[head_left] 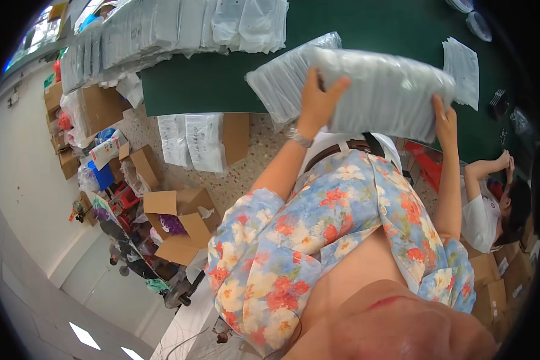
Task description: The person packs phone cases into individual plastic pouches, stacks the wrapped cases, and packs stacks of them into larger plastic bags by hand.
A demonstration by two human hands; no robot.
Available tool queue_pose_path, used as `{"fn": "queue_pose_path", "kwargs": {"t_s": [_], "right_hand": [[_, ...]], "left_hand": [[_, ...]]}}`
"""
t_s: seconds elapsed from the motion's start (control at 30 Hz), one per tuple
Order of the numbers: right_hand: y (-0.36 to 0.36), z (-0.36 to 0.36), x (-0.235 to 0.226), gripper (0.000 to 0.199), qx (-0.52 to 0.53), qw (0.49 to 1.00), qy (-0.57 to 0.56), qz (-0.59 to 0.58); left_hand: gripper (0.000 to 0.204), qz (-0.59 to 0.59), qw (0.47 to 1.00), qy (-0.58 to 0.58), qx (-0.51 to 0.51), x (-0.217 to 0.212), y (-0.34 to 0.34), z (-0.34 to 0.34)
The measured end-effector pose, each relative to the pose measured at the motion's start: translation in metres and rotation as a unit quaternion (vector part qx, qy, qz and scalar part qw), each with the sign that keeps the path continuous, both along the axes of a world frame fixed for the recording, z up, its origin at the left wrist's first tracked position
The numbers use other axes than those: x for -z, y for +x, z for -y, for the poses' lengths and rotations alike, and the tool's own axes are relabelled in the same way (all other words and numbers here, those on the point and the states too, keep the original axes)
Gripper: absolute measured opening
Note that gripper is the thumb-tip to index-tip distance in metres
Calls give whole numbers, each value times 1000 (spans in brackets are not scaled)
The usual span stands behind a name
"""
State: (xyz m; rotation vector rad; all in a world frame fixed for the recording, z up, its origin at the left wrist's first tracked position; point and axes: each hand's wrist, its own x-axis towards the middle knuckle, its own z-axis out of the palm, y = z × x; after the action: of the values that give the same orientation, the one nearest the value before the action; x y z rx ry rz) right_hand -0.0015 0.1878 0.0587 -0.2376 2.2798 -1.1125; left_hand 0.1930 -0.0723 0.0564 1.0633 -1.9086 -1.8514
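My left hand (323, 102), with a metal watch at its wrist, grips the left end of a long stack of clear plastic packets (385, 95). At the other end, my right hand (445, 123) has its fingers closed on the stack's edge. Both hands hold the stack up over the near edge of the green table (198, 87); it is slightly blurred. Partly behind it, a second row of similar plastic packets (276, 87) lies slanted on the table. What the packets contain cannot be made out.
More packets (162, 33) stand in a long row at the back left. A small pile (462, 69) lies on the right, near forks (496, 97). Below the table are white packs (205, 141) and an open carton (183, 222). Another person (489, 210) sits at the right.
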Motion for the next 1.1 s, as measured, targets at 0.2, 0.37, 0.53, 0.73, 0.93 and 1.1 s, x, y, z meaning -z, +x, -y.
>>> {"fn": "queue_pose_path", "kwargs": {"t_s": [0.2,0.37,0.53,0.73,0.93,1.1], "right_hand": [[-13,138,5,71,-190,981,32,-37],[-21,149,43,77,-162,985,58,-10],[-27,115,69,90,-85,982,53,160],[-18,54,61,84,-79,940,9,333],[-40,0,49,81,241,912,-132,304],[-108,26,44,75,234,940,-127,211]], "left_hand": [[57,11,986,74,-148,12,46,69],[71,216,966,125,-71,30,57,70],[82,6,906,412,-96,27,63,35],[85,-39,926,369,-66,54,33,2],[84,-61,957,241,147,50,-105,25],[51,-35,913,386,126,97,-204,49]]}}
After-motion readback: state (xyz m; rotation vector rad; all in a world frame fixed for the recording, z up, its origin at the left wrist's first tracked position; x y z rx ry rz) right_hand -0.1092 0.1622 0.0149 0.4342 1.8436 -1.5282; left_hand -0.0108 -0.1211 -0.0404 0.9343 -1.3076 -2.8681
